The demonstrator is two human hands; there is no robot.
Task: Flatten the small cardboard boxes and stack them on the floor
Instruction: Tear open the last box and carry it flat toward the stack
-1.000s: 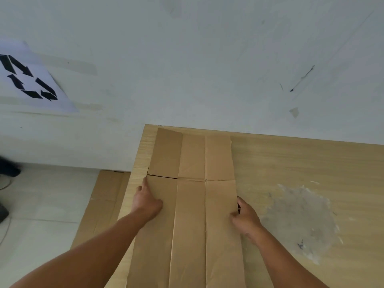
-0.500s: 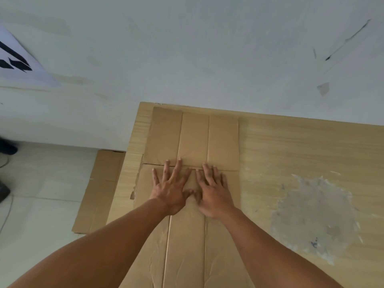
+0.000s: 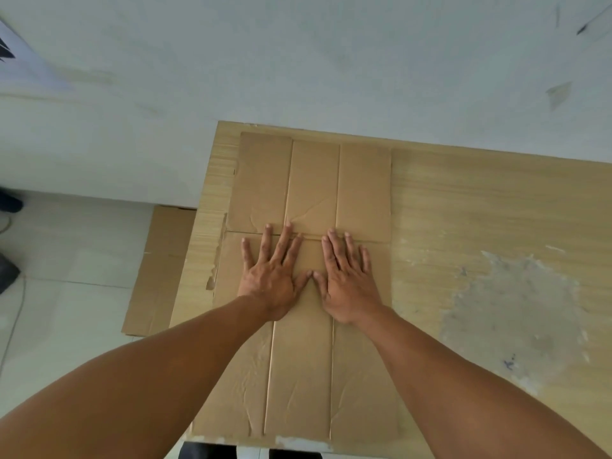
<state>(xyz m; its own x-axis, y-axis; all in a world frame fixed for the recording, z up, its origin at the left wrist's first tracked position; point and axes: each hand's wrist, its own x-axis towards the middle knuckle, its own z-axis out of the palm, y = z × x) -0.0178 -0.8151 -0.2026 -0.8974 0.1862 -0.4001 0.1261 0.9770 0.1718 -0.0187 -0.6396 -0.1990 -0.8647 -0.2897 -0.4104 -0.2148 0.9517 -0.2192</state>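
Observation:
A flattened brown cardboard box lies spread on the wooden table, along its left side. My left hand and my right hand press flat on its middle, side by side, fingers straight and spread, thumbs almost touching. The fingertips reach the crease that runs across the cardboard. On the floor left of the table lies another flattened cardboard piece, partly hidden by the table edge.
A white wall rises right behind the table. A pale worn patch marks the table top on the right. Dark objects sit at the far left on the tiled floor. A paper sign hangs at the upper left.
My hands left the cardboard's side edges, came together at its middle and flattened onto it. Since half a second ago they have stayed pressed there; the view shifted slightly.

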